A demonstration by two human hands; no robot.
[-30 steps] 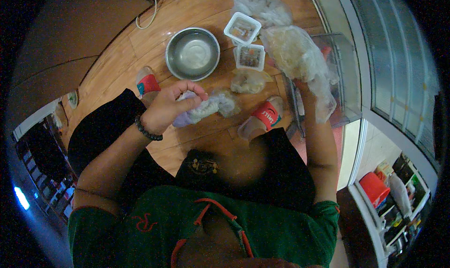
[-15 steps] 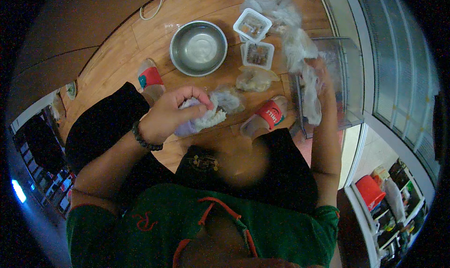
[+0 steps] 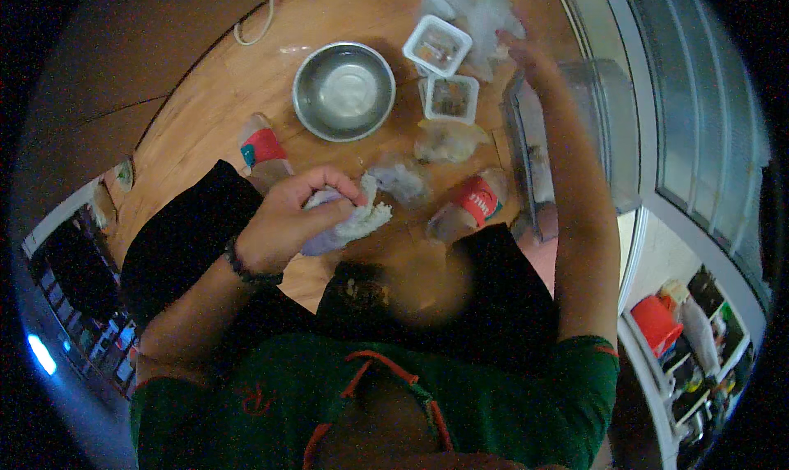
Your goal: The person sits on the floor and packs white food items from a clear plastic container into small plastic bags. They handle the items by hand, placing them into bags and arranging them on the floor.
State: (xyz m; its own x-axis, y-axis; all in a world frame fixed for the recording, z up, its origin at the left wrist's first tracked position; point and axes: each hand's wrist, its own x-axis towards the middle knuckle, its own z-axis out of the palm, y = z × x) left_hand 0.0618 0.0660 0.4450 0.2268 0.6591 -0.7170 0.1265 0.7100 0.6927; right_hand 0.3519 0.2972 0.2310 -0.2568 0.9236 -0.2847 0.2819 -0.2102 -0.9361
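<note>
My left hand point(image 3: 300, 215) is closed around a crumpled white and lavender cloth point(image 3: 366, 219), held above my lap. My right hand point(image 3: 522, 52) is stretched far forward to the right and touches a pile of clear plastic bags point(image 3: 475, 14) on the floor; its fingers are blurred, so their grip does not show. Two white plastic trays with brownish contents, a far one point(image 3: 438, 46) and a nearer one point(image 3: 451, 99), lie beside the pile. A round steel basin point(image 3: 343, 90) stands left of them.
A yellowish crumpled bag point(image 3: 448, 143) and a clear crumpled bag point(image 3: 400, 180) lie between the basin and my right slipper point(image 3: 477, 203). My left slipper point(image 3: 263, 147) is near the basin. A clear plastic drawer point(image 3: 526, 162) stands under my right forearm. A pale cable point(image 3: 265, 22) curves at the back.
My right hand has moved forward from over the drawer to the bag pile, and the long strip of plastic it trailed there is gone from beside it. My left hand keeps the cloth.
</note>
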